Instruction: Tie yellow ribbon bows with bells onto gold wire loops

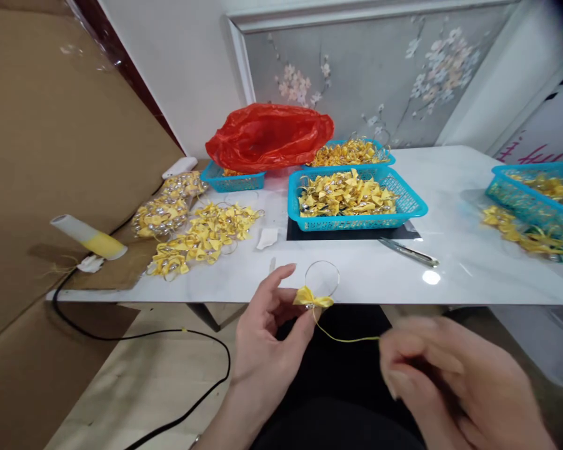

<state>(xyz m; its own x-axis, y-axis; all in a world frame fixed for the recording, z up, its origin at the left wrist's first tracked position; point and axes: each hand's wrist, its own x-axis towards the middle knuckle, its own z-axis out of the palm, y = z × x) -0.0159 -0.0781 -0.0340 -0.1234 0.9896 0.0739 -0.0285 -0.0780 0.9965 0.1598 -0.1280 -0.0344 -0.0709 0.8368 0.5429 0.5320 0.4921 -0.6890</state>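
My left hand (267,340) pinches a small yellow ribbon bow (312,299) fixed to a thin wire ring (322,277), just below the white table's front edge. A yellow thread (344,339) runs from the bow to my right hand (443,375), which is blurred and pinches the thread's other end. Both hands hover over my lap, in front of the table.
A blue basket (410,201) of yellow bows sits mid-table, with metal tweezers (410,251) before it. More baskets stand behind and at right (520,190). A red plastic bag (269,136), loose bow piles (206,234), a glue gun (91,239) and its black cord (169,334) lie left.
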